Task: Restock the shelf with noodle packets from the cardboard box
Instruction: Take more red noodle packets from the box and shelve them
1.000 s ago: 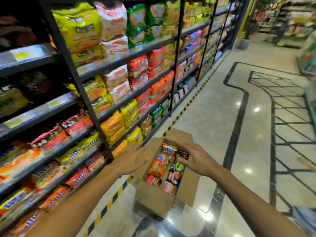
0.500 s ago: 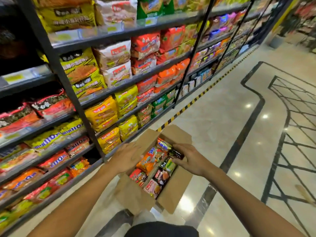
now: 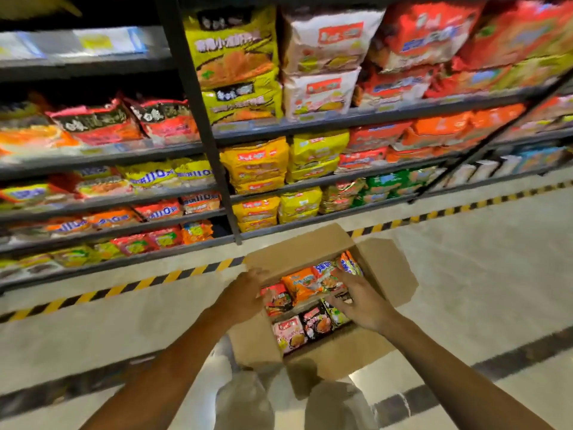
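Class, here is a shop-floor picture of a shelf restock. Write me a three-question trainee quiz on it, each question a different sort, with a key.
1. True or false: the cardboard box stands on a shelf.
2. Multiple choice: where are both hands? A. inside the open box, among the noodle packets; B. on the top shelf; C. flat on the floor.
3. Fill in: the floor stripe along the foot of the shelf unit is yellow and ____.

Key
1. False: it sits on the floor, flaps open.
2. A: the left hand is at the box's left side, the right hand on the packets.
3. black
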{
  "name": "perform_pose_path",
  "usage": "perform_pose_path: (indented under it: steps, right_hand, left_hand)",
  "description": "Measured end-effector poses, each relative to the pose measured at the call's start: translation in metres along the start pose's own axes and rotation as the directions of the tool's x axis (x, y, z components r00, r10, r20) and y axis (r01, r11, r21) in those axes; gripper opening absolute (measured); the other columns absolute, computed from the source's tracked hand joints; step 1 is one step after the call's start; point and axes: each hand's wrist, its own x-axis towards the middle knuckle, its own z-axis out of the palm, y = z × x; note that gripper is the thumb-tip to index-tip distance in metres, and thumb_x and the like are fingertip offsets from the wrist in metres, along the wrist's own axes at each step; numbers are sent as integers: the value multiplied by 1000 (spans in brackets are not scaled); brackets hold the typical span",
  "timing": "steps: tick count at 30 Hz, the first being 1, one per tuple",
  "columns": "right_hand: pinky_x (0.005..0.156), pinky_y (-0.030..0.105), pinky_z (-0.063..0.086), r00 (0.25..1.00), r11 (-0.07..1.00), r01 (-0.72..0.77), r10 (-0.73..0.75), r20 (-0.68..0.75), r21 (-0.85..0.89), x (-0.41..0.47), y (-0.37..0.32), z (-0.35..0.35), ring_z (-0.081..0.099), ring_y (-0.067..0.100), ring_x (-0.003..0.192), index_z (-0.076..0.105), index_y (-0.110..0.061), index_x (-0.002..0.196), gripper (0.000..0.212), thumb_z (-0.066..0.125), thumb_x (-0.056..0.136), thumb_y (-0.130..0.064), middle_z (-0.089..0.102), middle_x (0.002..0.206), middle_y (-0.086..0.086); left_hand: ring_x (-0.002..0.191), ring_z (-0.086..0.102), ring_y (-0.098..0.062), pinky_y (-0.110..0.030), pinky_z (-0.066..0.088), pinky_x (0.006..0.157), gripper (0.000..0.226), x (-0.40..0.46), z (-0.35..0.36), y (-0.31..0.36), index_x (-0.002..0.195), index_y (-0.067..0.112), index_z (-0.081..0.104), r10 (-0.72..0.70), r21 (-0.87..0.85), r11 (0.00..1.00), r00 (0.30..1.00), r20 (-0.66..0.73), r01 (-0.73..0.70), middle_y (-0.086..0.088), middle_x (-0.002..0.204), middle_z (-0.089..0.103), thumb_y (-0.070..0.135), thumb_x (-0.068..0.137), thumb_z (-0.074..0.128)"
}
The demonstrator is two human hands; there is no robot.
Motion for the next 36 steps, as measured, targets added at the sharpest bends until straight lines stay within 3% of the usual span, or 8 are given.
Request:
perform_pose_path:
  steps: [6, 9, 12, 17, 24, 29, 33, 36]
  right_hand:
    - [107, 20, 28, 987, 993, 101, -92, 133, -63, 80, 72, 36, 36, 18, 141, 36, -20, 151, 63, 58, 97, -43, 42, 152, 1]
    - [108, 19, 28, 978, 991, 108, -92, 187, -75, 120, 119, 72, 38, 20, 141, 38, -21, 151, 67, 60, 94, -47, 46, 150, 0]
    - [110, 28, 30, 972, 993, 103, -88, 216, -57, 159, 163, 113, 35, 20, 142, 29, -25, 154, 67, 59, 96, -43, 42, 151, -3]
    - [114, 29, 27, 951, 996, 71, -52, 304, -51, 216, 236, 196, 28, 18, 145, 29, -22, 155, 67, 54, 98, -46, 37, 156, 0]
    - [109, 32, 28, 946, 999, 36, -45, 321, 33, 287, 307, 295, 25, 14, 144, 27, -28, 155, 72, 44, 94, -64, 34, 156, -5]
    - [110, 29, 29, 953, 998, 16, -34, 300, 63, 327, 337, 361, 25, 13, 144, 27, -29, 154, 64, 52, 98, -48, 32, 157, -7]
    - [113, 32, 34, 958, 993, 20, -53, 283, 119, 347, 357, 400, 28, 11, 143, 31, -31, 152, 63, 54, 96, -50, 36, 154, -9]
    - [115, 32, 32, 958, 988, 31, -72, 278, 150, 354, 370, 420, 27, 8, 144, 30, -33, 152, 64, 53, 95, -53, 36, 153, -11]
  left_hand:
    - [133, 46, -33, -39, 37, 111, 82, 60, 86, -23, 143, 12, 48, -233, -144, 962, 972, 15, 233, -12, 146, 48, 65, 82, 36]
    - [134, 46, -28, -26, 33, 105, 52, 97, 132, -28, 144, 9, 44, -333, -182, 923, 941, 64, 339, -13, 146, 47, 32, 98, 53]
    - [125, 53, -30, -28, 40, 97, 50, 143, 196, -49, 144, 8, 43, -389, -278, 873, 916, 100, 401, -16, 139, 52, 18, 97, 58]
    - [125, 55, -25, -40, 49, 101, 57, 214, 320, -108, 139, 19, 47, -423, -377, 804, 888, 182, 461, -9, 137, 54, 47, 90, 54]
    - [130, 47, -26, -39, 44, 107, 62, 304, 389, -193, 144, 19, 40, -460, -210, 854, 880, 121, 475, -7, 141, 45, 26, 86, 61]
    - [135, 35, -39, -46, 33, 113, 85, 367, 414, -235, 153, 11, 23, -436, 20, 899, 892, 122, 437, -17, 150, 33, 26, 84, 71]
    - [144, 23, -35, -43, 28, 118, 96, 411, 441, -260, 155, 5, 6, -497, 193, 864, 852, 165, 466, -18, 157, 21, 8, 82, 69]
    - [148, 14, -37, -44, 20, 121, 99, 425, 461, -275, 154, 1, -2, -566, 322, 809, 799, 202, 492, -22, 160, 12, 18, 87, 68]
